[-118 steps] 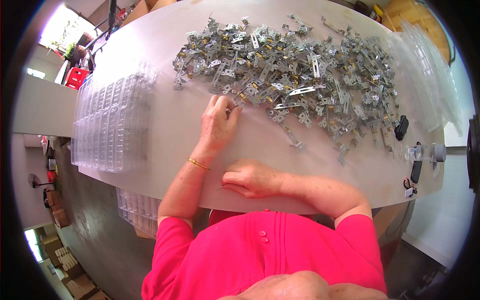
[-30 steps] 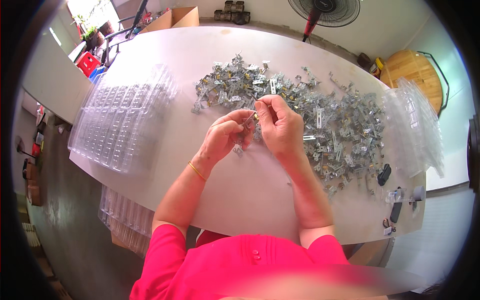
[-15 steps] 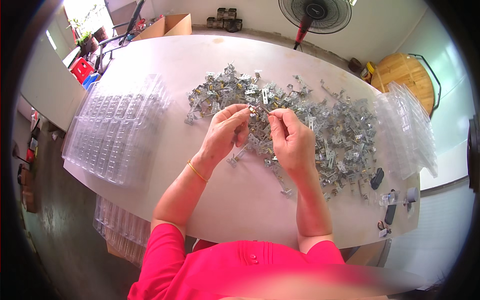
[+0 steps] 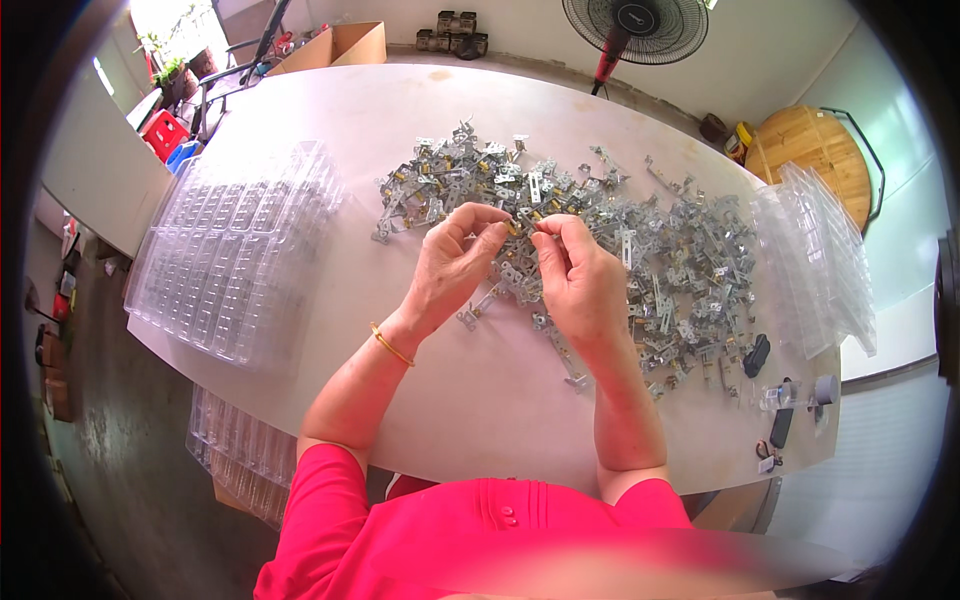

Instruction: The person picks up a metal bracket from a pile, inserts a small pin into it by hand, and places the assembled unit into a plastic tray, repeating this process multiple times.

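Near the middle of the table, my left hand [image 4: 452,262] and my right hand [image 4: 583,285] meet fingertip to fingertip. Both pinch a small metal bracket [image 4: 519,228] with a brass-coloured bit on it. The fingertips partly cover it, so its exact shape is hard to make out. A yellow bangle [image 4: 392,345] circles my left wrist. Just beyond and to the right of my hands spreads a loose heap of silvery metal brackets [image 4: 690,265], many with brass-coloured pieces.
Stacked clear plastic trays [image 4: 225,270] lie at the table's left; more clear trays [image 4: 812,265] lean at the right. A black object [image 4: 756,356] and a clear bottle with a grey cap [image 4: 775,398] sit near the right edge. Behind the table stands a fan [image 4: 635,25].
My left fingers have shifted their pinch, and the bracket has turned slightly between the fingertips. My right hand has barely moved. The heap looks the same.
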`<state>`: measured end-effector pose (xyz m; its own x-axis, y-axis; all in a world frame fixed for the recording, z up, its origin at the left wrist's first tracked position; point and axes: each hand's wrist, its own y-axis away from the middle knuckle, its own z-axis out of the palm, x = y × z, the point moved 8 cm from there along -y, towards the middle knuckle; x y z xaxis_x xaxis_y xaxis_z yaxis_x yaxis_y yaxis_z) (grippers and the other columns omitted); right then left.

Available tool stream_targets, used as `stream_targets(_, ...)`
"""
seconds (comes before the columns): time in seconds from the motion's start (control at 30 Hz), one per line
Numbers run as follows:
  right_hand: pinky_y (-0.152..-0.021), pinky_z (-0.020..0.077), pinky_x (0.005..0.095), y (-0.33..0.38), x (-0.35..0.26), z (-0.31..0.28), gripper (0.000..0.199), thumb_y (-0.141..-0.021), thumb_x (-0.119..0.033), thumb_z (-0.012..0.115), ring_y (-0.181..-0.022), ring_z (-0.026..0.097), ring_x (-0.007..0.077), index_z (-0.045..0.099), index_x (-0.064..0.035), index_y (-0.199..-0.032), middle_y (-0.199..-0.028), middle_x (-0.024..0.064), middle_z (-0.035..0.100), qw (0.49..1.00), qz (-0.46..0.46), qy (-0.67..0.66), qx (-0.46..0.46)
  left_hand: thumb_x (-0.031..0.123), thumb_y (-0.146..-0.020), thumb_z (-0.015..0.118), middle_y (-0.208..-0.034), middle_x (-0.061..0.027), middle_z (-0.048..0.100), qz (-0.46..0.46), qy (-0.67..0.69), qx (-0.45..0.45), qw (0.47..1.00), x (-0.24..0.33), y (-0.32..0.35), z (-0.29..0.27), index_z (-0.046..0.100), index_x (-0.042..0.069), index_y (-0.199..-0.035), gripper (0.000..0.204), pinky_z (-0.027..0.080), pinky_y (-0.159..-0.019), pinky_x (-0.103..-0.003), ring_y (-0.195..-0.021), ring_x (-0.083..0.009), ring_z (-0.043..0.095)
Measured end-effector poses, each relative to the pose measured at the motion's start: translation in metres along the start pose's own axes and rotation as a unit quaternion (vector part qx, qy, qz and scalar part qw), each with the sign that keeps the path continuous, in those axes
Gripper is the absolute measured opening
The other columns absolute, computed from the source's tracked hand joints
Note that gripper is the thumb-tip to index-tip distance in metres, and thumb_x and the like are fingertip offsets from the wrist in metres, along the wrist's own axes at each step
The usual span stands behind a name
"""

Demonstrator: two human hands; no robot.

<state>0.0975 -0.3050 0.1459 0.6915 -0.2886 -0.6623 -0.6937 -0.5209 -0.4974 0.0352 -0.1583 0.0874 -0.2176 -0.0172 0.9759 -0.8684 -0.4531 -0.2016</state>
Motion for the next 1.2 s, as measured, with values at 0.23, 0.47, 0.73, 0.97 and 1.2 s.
stream_targets(0.23,-0.059,0.0525,0.035,0.001,0.004,0.003,0.013,-0.101,-0.014,0.063,-0.066,0.071,0.0239,0.062,-0.0054,-0.111,-0.073,0.0127,0.07,0.991,0.082,-0.096,-0.034,0.015,-0.102,0.065,-0.086,0.0057,0.059,0.029,-0.025,-0.005,0.999,0.003,0.004,0.001,0.066,0.003,-0.112,0.015,0.038,-0.058,-0.018,-0.068,0.0013,0.044)
stream_targets(0.47,-0.06,0.0513,0.0311,0.003,0.016,0.012,0.013,-0.1,-0.015,0.065,-0.065,0.067,0.0168,0.066,-0.0038,-0.105,-0.077,0.0114,0.07,0.976,0.1,-0.178,-0.069,0.005,-0.099,0.065,-0.083,0.0038,0.059,0.166,-0.166,-0.007,0.972,0.023,0.008,0.01,0.067,0.002,-0.11,0.011,0.037,-0.056,-0.02,-0.069,-0.0008,0.044)
stream_targets(0.73,-0.061,0.0455,0.0281,-0.003,0.003,-0.008,0.008,-0.099,-0.013,0.068,-0.065,0.053,0.0114,0.068,-0.0056,-0.101,-0.084,0.0058,0.057,0.994,0.005,-0.106,0.023,0.003,-0.098,0.066,-0.084,0.0021,0.061,0.223,-0.223,-0.056,0.947,0.031,0.015,0.025,0.067,0.002,-0.11,0.013,0.042,-0.059,-0.02,-0.072,-0.0016,0.05)
stream_targets(0.97,-0.053,0.0429,0.0294,-0.002,0.012,-0.012,0.007,-0.099,-0.013,0.067,-0.055,0.051,0.0116,0.067,-0.0064,-0.099,-0.064,0.0012,0.058,0.984,0.077,-0.161,0.018,0.016,-0.104,0.059,-0.072,0.0042,0.054,-0.091,0.143,-0.023,0.985,-0.005,0.003,0.0,0.065,0.003,-0.11,0.016,0.033,-0.047,-0.02,-0.054,-0.0019,0.044)
stream_targets(1.2,-0.054,0.0463,0.0337,0.0,0.015,0.002,0.011,-0.098,-0.02,0.068,-0.054,0.061,0.0193,0.067,-0.0089,-0.099,-0.067,0.012,0.065,0.989,0.095,-0.1,-0.047,0.02,-0.105,0.06,-0.07,0.0044,0.051,-0.094,0.229,-0.009,0.969,-0.01,0.0,-0.003,0.062,0.004,-0.11,0.017,0.028,-0.043,-0.02,-0.051,-0.0021,0.04)
